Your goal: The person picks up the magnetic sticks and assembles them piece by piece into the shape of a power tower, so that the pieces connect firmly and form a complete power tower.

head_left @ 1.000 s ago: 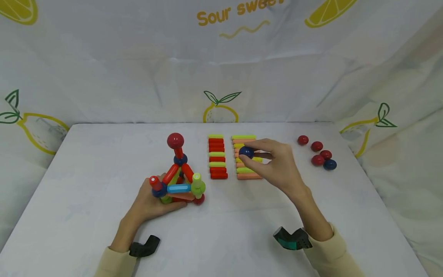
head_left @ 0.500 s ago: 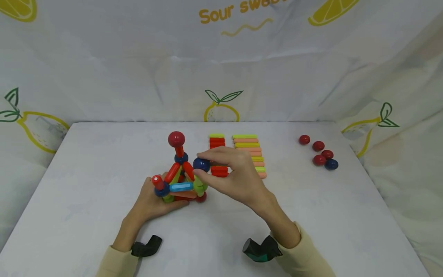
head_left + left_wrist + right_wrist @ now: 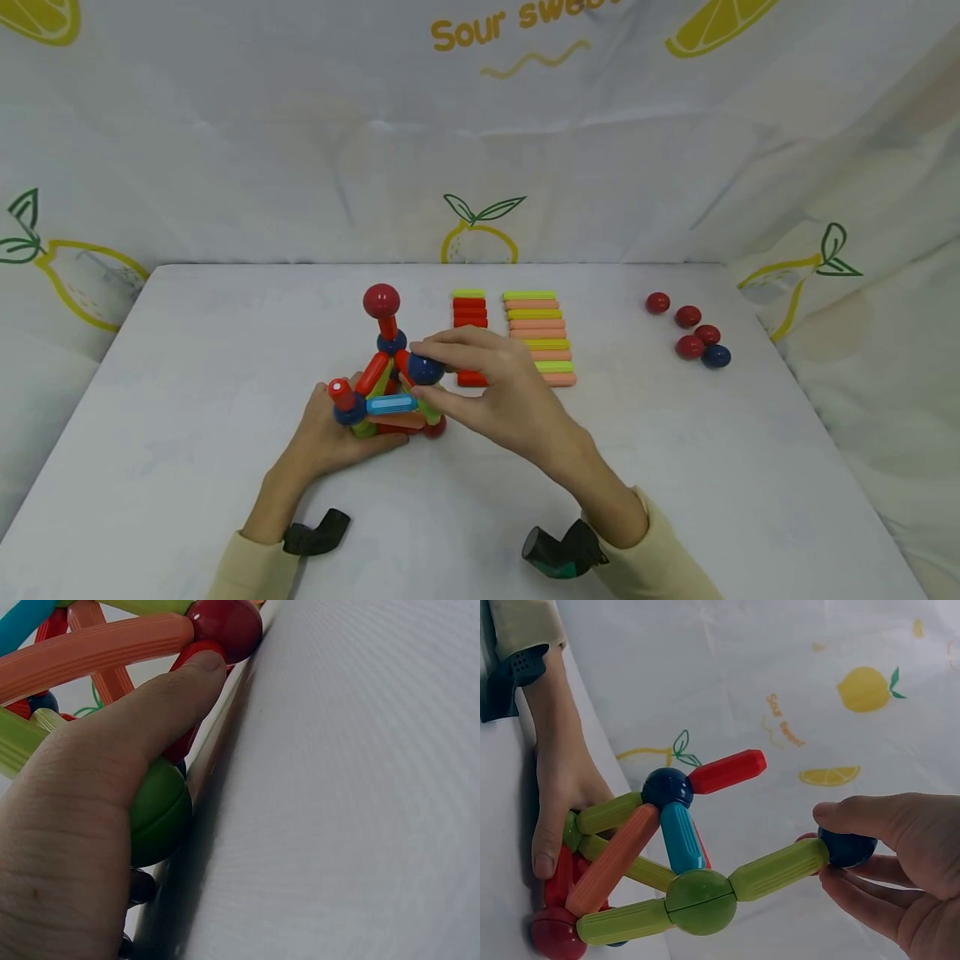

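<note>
A structure of coloured magnetic rods and balls stands on the table, with a red ball point(image 3: 381, 301) at its top. My left hand point(image 3: 322, 429) holds its base from the left, the thumb lying along a red rod beside a green ball point(image 3: 161, 814). With thumb and fingers my right hand point(image 3: 502, 379) pinches a dark blue ball point(image 3: 846, 846). That ball sits at the free end of a light green rod point(image 3: 780, 870), which rises from a green ball point(image 3: 700, 901). A short red rod point(image 3: 729, 771) sticks up from another blue ball point(image 3: 667, 787), its end bare.
Behind my right hand lie a column of red and green short rods point(image 3: 470, 313) and a column of peach, yellow and green rods point(image 3: 537, 325). Several red balls point(image 3: 690, 347) and a blue ball point(image 3: 716, 357) rest at the table's right. A printed cloth point(image 3: 300, 167) hangs behind.
My right hand has carried the blue ball leftward from over the rod columns onto the structure's upright green rod. The left hand keeps its hold on the base.
</note>
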{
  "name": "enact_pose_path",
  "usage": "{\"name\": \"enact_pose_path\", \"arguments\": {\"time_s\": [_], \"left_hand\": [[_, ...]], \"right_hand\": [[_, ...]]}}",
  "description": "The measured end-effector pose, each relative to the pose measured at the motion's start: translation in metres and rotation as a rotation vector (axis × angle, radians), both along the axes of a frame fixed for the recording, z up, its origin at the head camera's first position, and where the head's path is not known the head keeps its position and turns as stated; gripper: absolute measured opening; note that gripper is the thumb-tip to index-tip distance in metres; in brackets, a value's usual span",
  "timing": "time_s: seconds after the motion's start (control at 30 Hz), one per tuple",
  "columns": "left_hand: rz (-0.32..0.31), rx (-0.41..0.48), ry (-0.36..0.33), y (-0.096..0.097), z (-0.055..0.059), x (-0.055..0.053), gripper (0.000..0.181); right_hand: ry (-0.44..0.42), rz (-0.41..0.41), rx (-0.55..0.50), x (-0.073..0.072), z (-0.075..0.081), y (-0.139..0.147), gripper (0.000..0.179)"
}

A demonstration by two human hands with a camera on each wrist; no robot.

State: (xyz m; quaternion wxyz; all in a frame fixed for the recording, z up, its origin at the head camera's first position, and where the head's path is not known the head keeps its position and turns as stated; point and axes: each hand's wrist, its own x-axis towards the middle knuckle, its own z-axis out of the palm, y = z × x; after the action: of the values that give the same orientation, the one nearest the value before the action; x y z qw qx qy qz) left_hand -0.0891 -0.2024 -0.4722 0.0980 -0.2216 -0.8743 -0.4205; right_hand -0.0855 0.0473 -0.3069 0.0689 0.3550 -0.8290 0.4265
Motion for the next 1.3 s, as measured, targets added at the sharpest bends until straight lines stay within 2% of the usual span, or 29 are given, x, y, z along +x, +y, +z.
{"name": "enact_pose_path", "arguments": {"time_s": [0.23, 0.47, 0.73, 0.83, 0.93, 1.0, 1.07, 1.13, 1.3], "left_hand": [[0.003, -0.002, 0.026, 0.0, -0.002, -0.001, 0.065], [0.012, -0.013, 0.02, -0.001, -0.002, -0.002, 0.064], [0.023, -0.046, 0.029, -0.001, -0.003, -0.001, 0.063], [0.013, -0.036, 0.022, -0.001, -0.003, -0.001, 0.064], [0.008, -0.022, 0.002, -0.001, -0.003, -0.001, 0.064], [0.014, -0.025, -0.012, -0.001, -0.003, -0.001, 0.064], [0.024, -0.025, -0.025, -0.001, -0.002, 0.0, 0.063], [0.032, -0.026, -0.032, -0.001, -0.003, 0.0, 0.064], [0.031, -0.023, -0.028, -0.001, -0.003, 0.001, 0.063]], "right_hand": [[0.033, -0.009, -0.002, 0.001, -0.004, -0.001, 0.037], [0.069, -0.006, -0.014, -0.001, -0.007, -0.001, 0.035], [0.061, -0.022, 0.016, 0.0, -0.007, -0.004, 0.035], [0.036, -0.024, 0.028, 0.0, -0.006, -0.003, 0.042], [-0.012, -0.04, 0.027, 0.001, -0.005, 0.004, 0.061], [-0.045, -0.071, 0.014, 0.0, -0.005, 0.014, 0.072], [-0.057, -0.12, -0.009, -0.003, -0.007, 0.029, 0.076], [-0.047, -0.185, -0.02, -0.008, -0.01, 0.048, 0.073], [0.042, -0.394, -0.012, -0.027, -0.026, 0.109, 0.058]]}}
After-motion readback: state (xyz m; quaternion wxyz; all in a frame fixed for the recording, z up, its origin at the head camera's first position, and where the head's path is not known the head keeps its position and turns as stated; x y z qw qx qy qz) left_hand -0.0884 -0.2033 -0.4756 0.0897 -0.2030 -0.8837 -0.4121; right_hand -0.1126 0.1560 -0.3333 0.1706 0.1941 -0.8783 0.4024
